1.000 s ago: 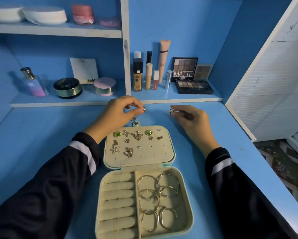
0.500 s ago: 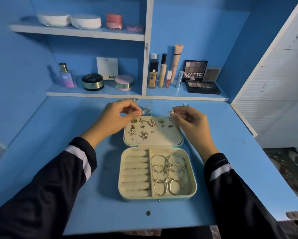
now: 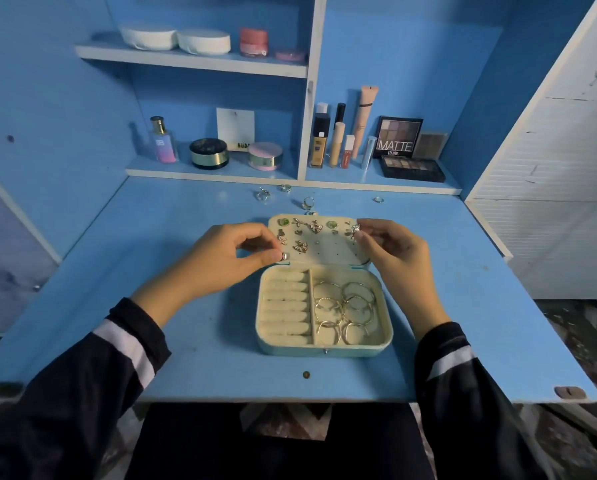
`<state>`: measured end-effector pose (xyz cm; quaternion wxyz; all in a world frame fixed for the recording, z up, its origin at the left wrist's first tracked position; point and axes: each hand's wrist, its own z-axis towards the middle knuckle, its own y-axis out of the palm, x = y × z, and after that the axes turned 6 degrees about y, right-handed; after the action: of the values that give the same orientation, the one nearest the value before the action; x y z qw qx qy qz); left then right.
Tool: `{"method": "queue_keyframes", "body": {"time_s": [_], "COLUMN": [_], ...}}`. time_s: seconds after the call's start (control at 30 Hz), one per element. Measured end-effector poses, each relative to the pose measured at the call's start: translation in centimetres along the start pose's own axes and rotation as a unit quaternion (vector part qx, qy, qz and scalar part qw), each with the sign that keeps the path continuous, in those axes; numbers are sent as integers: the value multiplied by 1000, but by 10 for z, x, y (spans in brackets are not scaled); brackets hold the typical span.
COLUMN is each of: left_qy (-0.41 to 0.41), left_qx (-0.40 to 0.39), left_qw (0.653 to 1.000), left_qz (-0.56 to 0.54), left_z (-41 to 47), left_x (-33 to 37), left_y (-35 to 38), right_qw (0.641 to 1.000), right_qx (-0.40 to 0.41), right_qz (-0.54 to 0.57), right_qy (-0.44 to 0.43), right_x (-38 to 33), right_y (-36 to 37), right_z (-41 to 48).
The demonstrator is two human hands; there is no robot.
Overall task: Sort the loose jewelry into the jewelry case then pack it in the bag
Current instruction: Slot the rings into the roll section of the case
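An open cream jewelry case (image 3: 387,336) lies on the blue desk (image 3: 193,358). Its lid (image 3: 338,252) holds several earrings and brooches. The base has padded ring rolls (image 3: 285,306) on the left and several hoop bangles (image 3: 345,313) on the right. My left hand (image 3: 231,258) pinches a small silver ring (image 3: 284,257) at the lid's lower left corner. My right hand (image 3: 390,247) pinches a sparkly ring (image 3: 355,230) over the lid's right edge. Several loose rings (image 3: 263,195) lie on the desk behind the case.
The low shelf (image 3: 214,173) behind carries a perfume bottle (image 3: 164,142), round compacts, makeup tubes (image 3: 338,143) and eyeshadow palettes (image 3: 411,168). An upper shelf holds white round boxes (image 3: 176,38). A white slatted panel (image 3: 560,168) stands at the right.
Both hands came back from the far desk toward me, each carrying a ring, and now hover at the case lid. The camera pulled back and tilted down.
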<state>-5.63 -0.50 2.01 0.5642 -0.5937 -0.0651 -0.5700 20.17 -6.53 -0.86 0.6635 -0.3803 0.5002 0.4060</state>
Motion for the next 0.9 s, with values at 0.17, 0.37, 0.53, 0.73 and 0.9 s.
{"method": "queue_keyframes", "body": {"time_s": [0.17,0.37,0.53,0.73,0.9], "left_qy": [-13,-16,-4,45,65], "left_qx": [-44,-42,-29,28,33], "left_qw": [998,995,995,995,995], "left_qz": [42,93,95,86,74], "left_z": [-16,-19,-20,-23,-24], "left_x": [7,6,5,-2,-6], "left_y": [4,5,7,15,15], "right_qw": [1000,999,999,999,999], "right_qx": [-5,-19,-22,-27,-29], "right_qz": [-24,-28,-30,-34,-30], "right_qy": [-2,-3,1,-5,-2], "right_x": [2,3,3,3,4], "right_y": [3,6,6,6,7], "right_z": [-10,-15,-17,-17,-16]}}
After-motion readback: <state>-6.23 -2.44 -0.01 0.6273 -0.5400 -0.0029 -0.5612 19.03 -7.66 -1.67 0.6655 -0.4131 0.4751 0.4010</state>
